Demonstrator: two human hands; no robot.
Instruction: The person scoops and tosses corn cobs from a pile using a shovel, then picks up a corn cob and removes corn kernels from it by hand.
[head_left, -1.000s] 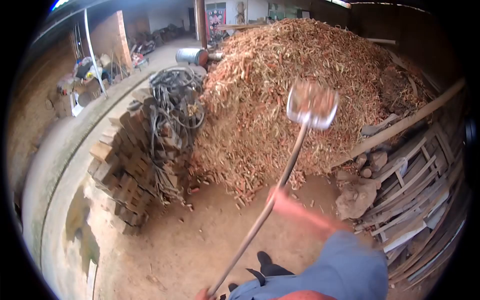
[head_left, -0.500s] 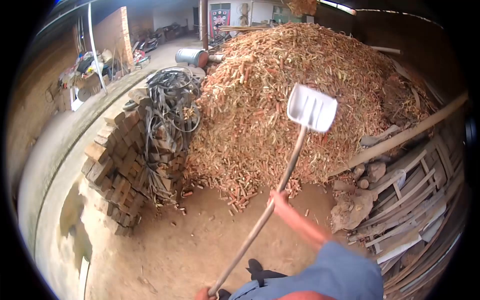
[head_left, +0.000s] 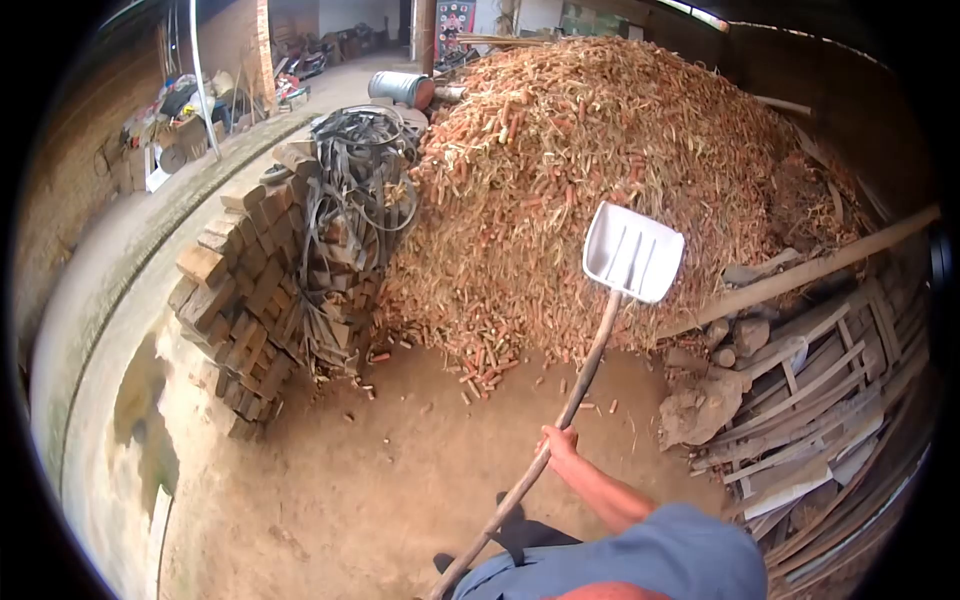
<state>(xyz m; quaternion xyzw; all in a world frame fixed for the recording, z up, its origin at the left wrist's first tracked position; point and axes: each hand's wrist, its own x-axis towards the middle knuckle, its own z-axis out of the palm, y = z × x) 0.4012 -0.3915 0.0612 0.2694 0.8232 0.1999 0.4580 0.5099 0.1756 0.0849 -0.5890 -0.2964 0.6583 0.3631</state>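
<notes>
A shovel with a broad white ribbed blade (head_left: 632, 252) and a long wooden handle (head_left: 590, 368) slants across the view. Its blade is raised in front of the pile, and I see nothing lying on it. My right hand (head_left: 558, 442) is closed round the middle of the handle, the forearm reaching in from the lower right. The handle's lower end runs out of the bottom edge, and my left hand is not visible. Beyond the blade rises a big heap of corn cobs (head_left: 540, 210) mixed with dry husks.
Stacked bricks (head_left: 245, 315) stand left of the heap, with dark strips (head_left: 355, 190) tangled beside them. A metal drum (head_left: 400, 88) lies behind. To the right are a long pole (head_left: 800, 277) and piled wooden boards (head_left: 810, 410). Loose cobs lie on the dirt floor (head_left: 400, 480).
The shovel blade has come down and slightly right, and my right hand has moved lower with the handle. My left hand, earlier at the handle's lower end, has left the view.
</notes>
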